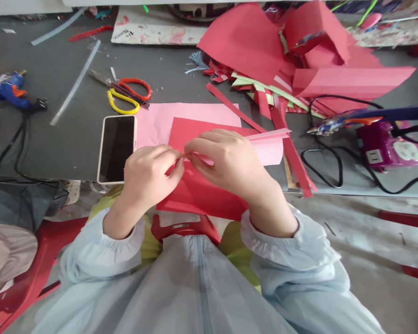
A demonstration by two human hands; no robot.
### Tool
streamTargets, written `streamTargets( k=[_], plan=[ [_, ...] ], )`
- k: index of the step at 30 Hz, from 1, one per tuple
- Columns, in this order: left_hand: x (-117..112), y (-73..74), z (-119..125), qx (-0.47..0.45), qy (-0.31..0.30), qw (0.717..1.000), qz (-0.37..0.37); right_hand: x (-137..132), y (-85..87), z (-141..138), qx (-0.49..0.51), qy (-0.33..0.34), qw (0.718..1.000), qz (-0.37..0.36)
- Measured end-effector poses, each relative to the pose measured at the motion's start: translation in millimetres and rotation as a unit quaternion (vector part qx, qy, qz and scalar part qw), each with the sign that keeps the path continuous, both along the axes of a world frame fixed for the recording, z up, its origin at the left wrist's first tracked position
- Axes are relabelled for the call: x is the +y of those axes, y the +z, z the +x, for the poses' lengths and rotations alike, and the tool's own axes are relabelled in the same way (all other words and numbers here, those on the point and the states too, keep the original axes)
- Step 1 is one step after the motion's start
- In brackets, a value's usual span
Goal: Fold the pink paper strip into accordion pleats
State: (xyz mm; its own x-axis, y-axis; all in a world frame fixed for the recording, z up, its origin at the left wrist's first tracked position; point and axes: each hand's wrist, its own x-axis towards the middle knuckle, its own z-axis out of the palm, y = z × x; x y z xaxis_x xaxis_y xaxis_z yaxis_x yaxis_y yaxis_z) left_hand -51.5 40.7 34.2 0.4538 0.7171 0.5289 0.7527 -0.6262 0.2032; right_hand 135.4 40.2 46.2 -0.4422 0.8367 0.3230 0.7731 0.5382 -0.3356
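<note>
My left hand (151, 174) is closed, thumb and fingers pinched together. Its fingertips meet those of my right hand (230, 160), also in a pinch, above a red sheet of paper (202, 190). A folded piece of pink paper (270, 146) runs out to the right from behind my right hand, and a bit of it shows between that hand's thumb and fingers. The fingers mostly cover the pinched edge. The red sheet overhangs the table's front edge and lies over a larger pink sheet (153, 120).
Left of the sheets lie a phone (116, 148) and scissors (125, 95). Glue sticks (76, 81) and a blue glue gun (10, 90) lie farther left. Red paper scraps (251, 41) pile at the back right. Another glue gun (369, 116), a purple power socket (390, 148) and cables are at right.
</note>
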Motion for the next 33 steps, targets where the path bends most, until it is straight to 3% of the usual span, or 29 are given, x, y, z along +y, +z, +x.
streamTargets(
  k=[16, 33],
  plan=[
    [5.1, 8.5, -10.0, -0.026, -0.007, 0.991, -0.127, 2.0, 6.1, 16.4, -0.01, -0.019, 1.0, 0.013],
    [8.0, 8.9, -16.4, -0.013, -0.001, 0.996, -0.084, 5.7, 6.8, 36.5, 0.011, -0.029, 0.999, 0.009]
  ],
)
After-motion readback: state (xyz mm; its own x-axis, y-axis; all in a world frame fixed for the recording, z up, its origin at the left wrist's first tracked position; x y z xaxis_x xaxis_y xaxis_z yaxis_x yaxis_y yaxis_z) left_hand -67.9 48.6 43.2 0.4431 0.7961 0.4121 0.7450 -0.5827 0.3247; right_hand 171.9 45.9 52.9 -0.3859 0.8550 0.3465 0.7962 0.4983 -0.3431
